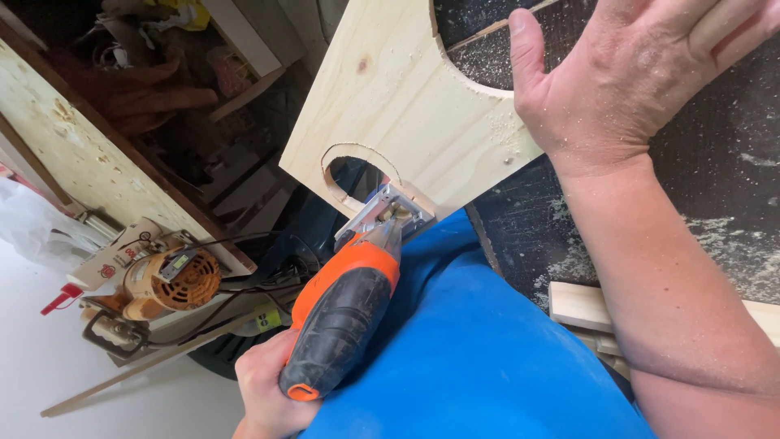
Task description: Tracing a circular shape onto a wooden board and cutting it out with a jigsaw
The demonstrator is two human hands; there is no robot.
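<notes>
A pale pine board (406, 89) overhangs the edge of a dark, dusty workbench (715, 162). It has a rounded cut-out at its upper edge and a curved saw cut near its lower corner. My right hand (609, 73) lies flat, pressing the board's far end onto the bench. My left hand (264, 390) grips the handle of an orange and black jigsaw (341, 317). The saw's metal shoe (386, 213) rests on the board's lower edge, at the end of the curved cut. My blue shirt (479, 358) fills the lower middle.
An orange power tool (175, 280) with a black cord lies on the pale floor at left. A plywood sheet (73, 154) leans behind it. A thin wooden strip (146, 366) lies on the floor. Wood offcuts (581, 305) sit by my right forearm. Sawdust covers the bench.
</notes>
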